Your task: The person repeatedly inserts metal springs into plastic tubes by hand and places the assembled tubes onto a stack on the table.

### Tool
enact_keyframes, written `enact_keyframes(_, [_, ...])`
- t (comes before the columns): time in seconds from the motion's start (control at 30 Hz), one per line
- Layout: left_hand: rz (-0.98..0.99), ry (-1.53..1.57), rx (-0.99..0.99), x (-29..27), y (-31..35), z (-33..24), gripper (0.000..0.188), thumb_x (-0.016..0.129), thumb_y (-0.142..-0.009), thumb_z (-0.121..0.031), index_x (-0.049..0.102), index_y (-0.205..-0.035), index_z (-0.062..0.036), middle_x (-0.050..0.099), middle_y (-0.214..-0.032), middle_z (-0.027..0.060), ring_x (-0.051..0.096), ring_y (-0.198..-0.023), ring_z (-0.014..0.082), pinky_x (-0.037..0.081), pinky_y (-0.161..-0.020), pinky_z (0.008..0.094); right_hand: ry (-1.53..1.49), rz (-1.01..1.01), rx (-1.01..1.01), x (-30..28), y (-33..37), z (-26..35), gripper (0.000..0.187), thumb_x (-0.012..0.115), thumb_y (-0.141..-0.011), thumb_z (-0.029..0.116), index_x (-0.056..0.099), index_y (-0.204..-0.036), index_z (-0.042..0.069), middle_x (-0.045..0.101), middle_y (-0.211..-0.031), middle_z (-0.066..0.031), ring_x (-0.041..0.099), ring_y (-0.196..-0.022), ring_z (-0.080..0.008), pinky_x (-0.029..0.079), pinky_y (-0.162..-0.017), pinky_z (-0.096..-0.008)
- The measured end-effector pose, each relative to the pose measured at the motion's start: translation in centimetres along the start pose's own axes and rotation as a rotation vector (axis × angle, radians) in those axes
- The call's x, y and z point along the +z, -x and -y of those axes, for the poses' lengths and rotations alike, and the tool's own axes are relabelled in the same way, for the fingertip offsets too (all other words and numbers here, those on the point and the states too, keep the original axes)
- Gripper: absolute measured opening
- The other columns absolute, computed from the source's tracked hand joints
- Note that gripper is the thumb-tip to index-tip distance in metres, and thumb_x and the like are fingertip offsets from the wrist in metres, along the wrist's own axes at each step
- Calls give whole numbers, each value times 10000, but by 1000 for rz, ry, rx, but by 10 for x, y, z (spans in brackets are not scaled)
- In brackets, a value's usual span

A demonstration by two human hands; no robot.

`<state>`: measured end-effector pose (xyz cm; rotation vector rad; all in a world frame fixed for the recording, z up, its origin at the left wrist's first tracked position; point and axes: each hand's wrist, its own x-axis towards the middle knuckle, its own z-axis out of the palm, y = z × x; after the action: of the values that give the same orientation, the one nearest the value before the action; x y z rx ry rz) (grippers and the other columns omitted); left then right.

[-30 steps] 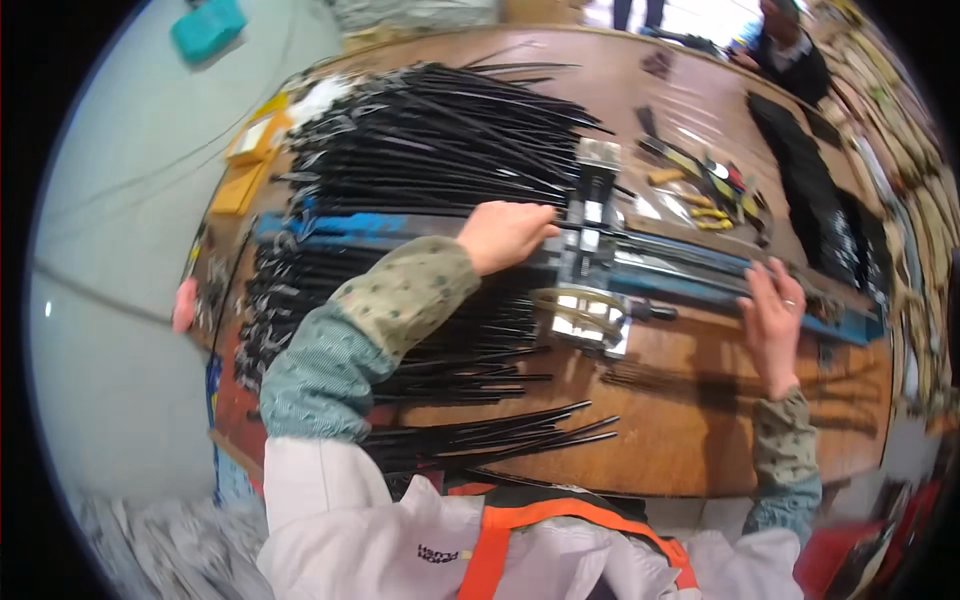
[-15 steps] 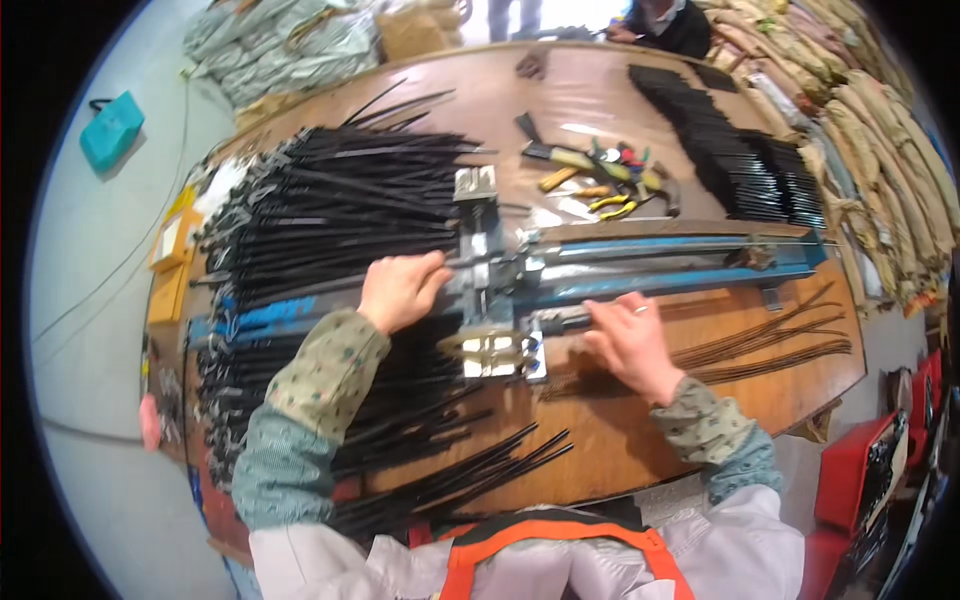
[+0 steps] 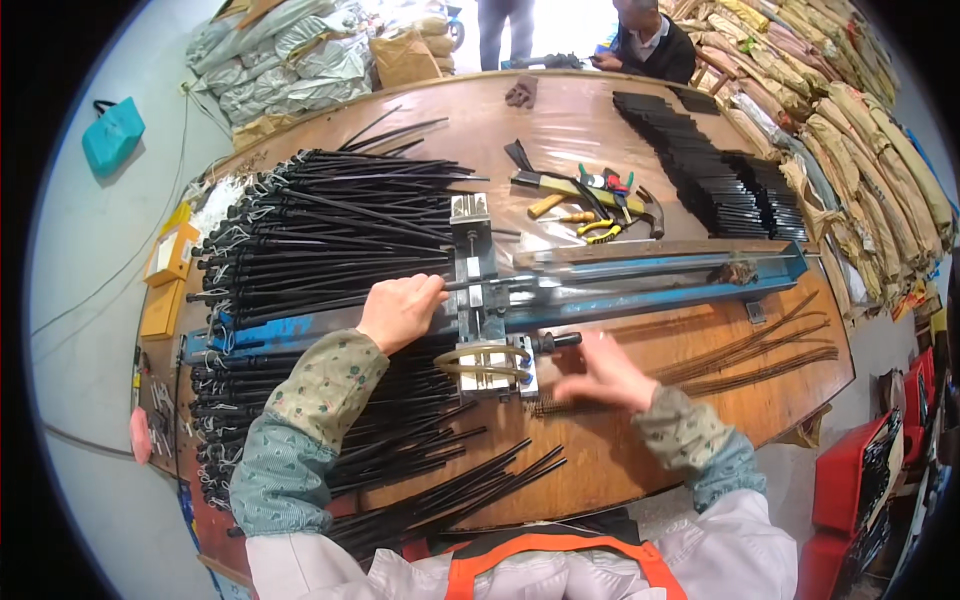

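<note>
My left hand [image 3: 398, 310] is closed around a thin black rod [image 3: 300, 305] that runs into the metal jig [image 3: 482, 300] on the long blue rail [image 3: 650, 285]. My right hand [image 3: 600, 372] is blurred, fingers spread, just right of the jig's black handle [image 3: 556, 342] and brass ring [image 3: 482, 360]; it holds nothing that I can see. A large heap of black rods [image 3: 330, 230] lies to the left of the jig, and more black rods [image 3: 420, 480] fan out near the table's front edge.
A hammer and pliers [image 3: 600, 205] lie behind the rail. Stacks of black flat pieces [image 3: 715, 170] fill the far right. Thin brown rods [image 3: 760, 355] lie on the right of the wooden table [image 3: 640, 455]. Another person [image 3: 650, 40] is at the far side.
My right hand has drawn back left along the rail to the jig's handle. My left hand has kept its grip at the jig. The view has tilted, showing more of the far side.
</note>
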<state>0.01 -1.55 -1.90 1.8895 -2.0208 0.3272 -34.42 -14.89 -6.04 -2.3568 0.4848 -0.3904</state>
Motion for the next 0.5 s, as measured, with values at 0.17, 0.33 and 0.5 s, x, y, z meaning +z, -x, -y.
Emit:
enact_keyframes(0.17, [-104, -293, 274, -24, -1, 70, 221, 783, -814, -235, 649, -952, -124, 573, -782, 37, 625, -727, 230, 488, -624, 358, 333, 99, -189, 32, 41, -21, 573, 824, -799, 492, 626, -1097, 45, 586, -1115, -167, 555, -1061, -398, 474, -882, -480])
enact_keyframes(0.33, [-377, -455, 65, -20, 29, 106, 352, 755, -883, -269, 700, -1227, -223, 641, -1085, 14, 599, -1068, 230, 409, -875, 435, 344, 100, -240, 41, 20, -16, 222, 763, -865, 254, 631, -864, 75, 591, -839, -145, 605, -814, -385, 502, -698, -495])
enact_keyframes(0.5, [-280, -122, -202, -25, 95, 50, 127, 723, -917, -255, 715, -1026, -190, 632, -936, 11, 593, -912, 259, 414, -792, 418, 368, 101, -253, 10, 13, -7, 120, 733, -853, 122, 648, -815, 47, 612, -796, -147, 620, -756, -387, 519, -666, -492])
